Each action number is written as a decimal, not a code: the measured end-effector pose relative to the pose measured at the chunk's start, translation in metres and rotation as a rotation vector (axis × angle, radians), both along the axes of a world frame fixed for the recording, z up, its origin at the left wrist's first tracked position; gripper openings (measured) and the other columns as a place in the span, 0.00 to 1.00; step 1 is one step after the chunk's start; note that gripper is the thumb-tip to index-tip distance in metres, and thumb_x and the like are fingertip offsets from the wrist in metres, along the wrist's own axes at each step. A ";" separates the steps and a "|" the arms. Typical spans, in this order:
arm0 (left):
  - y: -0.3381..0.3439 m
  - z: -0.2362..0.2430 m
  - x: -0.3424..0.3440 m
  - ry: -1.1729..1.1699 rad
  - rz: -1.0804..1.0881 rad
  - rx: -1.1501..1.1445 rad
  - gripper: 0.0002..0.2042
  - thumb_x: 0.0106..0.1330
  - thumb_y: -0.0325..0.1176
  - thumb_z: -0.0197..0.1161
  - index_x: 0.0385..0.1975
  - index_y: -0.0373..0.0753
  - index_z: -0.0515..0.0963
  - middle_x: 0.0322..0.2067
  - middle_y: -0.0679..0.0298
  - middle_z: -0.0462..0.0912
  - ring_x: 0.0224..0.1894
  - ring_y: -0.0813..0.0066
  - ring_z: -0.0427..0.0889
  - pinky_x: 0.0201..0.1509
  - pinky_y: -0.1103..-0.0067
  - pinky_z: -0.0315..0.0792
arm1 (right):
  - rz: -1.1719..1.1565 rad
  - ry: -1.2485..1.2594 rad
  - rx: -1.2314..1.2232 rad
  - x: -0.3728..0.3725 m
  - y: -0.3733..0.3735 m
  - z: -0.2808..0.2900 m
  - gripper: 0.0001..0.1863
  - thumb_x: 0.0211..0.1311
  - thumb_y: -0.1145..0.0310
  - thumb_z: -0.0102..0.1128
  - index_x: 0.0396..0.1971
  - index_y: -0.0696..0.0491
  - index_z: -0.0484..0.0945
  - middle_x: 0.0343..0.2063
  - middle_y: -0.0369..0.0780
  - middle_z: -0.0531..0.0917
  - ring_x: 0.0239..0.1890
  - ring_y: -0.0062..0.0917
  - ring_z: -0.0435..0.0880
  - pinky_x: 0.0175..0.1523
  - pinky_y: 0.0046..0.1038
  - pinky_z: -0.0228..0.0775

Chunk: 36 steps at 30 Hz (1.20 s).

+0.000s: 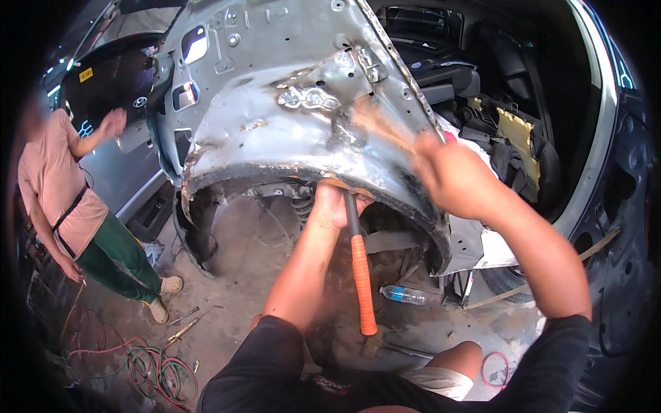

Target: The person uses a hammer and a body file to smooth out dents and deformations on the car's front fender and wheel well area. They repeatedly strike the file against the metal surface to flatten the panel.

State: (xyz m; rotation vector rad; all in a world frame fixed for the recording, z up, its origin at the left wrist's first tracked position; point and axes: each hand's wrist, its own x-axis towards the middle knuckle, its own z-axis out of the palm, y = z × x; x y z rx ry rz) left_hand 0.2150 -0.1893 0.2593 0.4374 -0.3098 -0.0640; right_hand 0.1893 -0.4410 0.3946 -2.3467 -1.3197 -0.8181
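A bare metal car body panel (248, 127) with a curved wheel arch lip (275, 169) stands in front of me. My left hand (333, 206) reaches up under the lip, closed around the upper end of a hammer (362, 275) whose orange grip hangs down. The panel hides that hammer's head and most of my fingers. Above the panel's right side, my right hand (451, 175) grips a wooden-handled hammer (385, 124), smeared by motion; its head cannot be made out. Near it, the panel has rough welded patches (308, 98) and scorched spots.
A person (65, 165) in a pink shirt stands at left by a dark car door (103, 138). Red and green hoses (155, 372) and a brass torch (186, 329) lie on the floor. A plastic bottle (404, 295) lies below the arch. The car's opened interior (513, 131) is at right.
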 end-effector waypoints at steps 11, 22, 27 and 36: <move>0.007 0.000 -0.013 -0.108 -0.097 -0.019 0.25 0.72 0.61 0.51 0.49 0.44 0.76 0.35 0.67 0.82 0.23 0.83 0.71 0.30 0.80 0.66 | -0.006 0.179 0.021 -0.013 -0.004 0.029 0.12 0.71 0.64 0.58 0.37 0.59 0.74 0.25 0.56 0.83 0.35 0.56 0.85 0.42 0.52 0.75; 0.002 -0.011 -0.020 -0.031 -0.081 -0.016 0.18 0.67 0.53 0.57 0.38 0.44 0.77 0.24 0.71 0.74 0.21 0.79 0.68 0.31 0.78 0.63 | 0.171 0.220 0.389 -0.004 -0.029 0.015 0.13 0.74 0.62 0.57 0.45 0.57 0.75 0.21 0.46 0.78 0.22 0.37 0.80 0.31 0.38 0.72; 0.010 -0.014 -0.029 -0.001 -0.029 0.072 0.17 0.65 0.53 0.57 0.32 0.44 0.75 0.22 0.72 0.68 0.21 0.79 0.67 0.31 0.77 0.62 | 0.348 0.462 0.876 -0.045 -0.067 -0.013 0.28 0.76 0.58 0.50 0.68 0.59 0.64 0.21 0.33 0.74 0.15 0.13 0.71 0.21 0.16 0.63; -0.004 -0.006 -0.023 0.013 0.012 0.060 0.18 0.72 0.55 0.54 0.37 0.46 0.76 0.23 0.72 0.75 0.22 0.81 0.69 0.30 0.79 0.61 | 0.156 0.375 0.747 -0.042 -0.078 -0.057 0.38 0.70 0.71 0.54 0.79 0.44 0.56 0.25 0.32 0.76 0.20 0.11 0.67 0.26 0.17 0.62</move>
